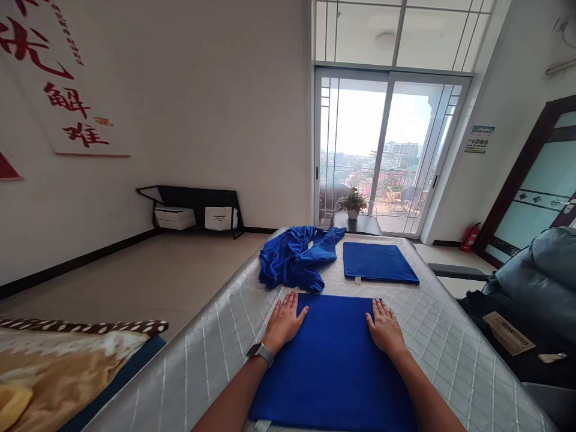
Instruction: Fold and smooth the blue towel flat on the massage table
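Note:
A blue cloth (337, 360), folded into a flat rectangle, lies right in front of me with a small white tag at its near left edge. My left hand (284, 321) rests flat on its far left corner, fingers stretched forward; a watch (261, 353) is on that wrist. On the far right edge of the cloth, my right hand (386, 326) lies flat too, fingers extended. Beyond, to the right, is a second folded blue cloth (380, 262) with a white tag. A crumpled blue cloth (297, 255) lies in a heap beyond my left hand.
All the cloths lie on a silver quilted surface (211, 342). A patterned blanket (81, 360) is at the left. On the right stands a dark chair with a grey cushion (540, 276). A potted plant (353, 204) sits past the far edge, before glass sliding doors (382, 150).

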The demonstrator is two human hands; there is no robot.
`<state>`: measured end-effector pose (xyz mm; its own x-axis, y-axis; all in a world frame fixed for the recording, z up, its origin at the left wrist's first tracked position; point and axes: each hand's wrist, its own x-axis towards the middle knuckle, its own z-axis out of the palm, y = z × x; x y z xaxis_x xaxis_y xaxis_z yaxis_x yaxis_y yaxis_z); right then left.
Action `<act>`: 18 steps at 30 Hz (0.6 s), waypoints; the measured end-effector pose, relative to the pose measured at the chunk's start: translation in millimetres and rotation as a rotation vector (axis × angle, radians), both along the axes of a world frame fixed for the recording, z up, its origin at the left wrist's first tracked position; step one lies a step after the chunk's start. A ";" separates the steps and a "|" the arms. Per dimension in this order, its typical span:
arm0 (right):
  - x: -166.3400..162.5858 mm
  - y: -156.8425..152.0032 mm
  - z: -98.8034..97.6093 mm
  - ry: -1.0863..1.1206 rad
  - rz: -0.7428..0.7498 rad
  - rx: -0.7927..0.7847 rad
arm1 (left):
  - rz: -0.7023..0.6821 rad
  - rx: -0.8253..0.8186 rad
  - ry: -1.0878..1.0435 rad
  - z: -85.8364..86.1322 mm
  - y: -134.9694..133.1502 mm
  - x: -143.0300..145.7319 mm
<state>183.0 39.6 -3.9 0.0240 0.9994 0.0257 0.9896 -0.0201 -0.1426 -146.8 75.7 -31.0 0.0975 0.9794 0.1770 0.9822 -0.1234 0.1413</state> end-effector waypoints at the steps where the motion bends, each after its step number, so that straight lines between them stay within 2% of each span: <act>1: -0.4 0.1 -0.2 -0.001 -0.005 0.001 | 0.002 -0.004 0.002 0.1 0.0 0.2; 11: -2.6 0.2 -1.3 -0.035 -0.088 -0.012 | -0.017 0.018 0.031 -2.6 0.6 -1.0; 18: -5.1 -1.3 0.6 -0.077 -0.101 0.038 | -0.009 0.027 0.015 -0.7 -0.9 0.7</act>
<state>177.8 38.3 -3.3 0.1205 0.9903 0.0692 0.9909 -0.1158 -0.0686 -146.1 74.9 -31.7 0.1093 0.9733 0.2018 0.9831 -0.1359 0.1229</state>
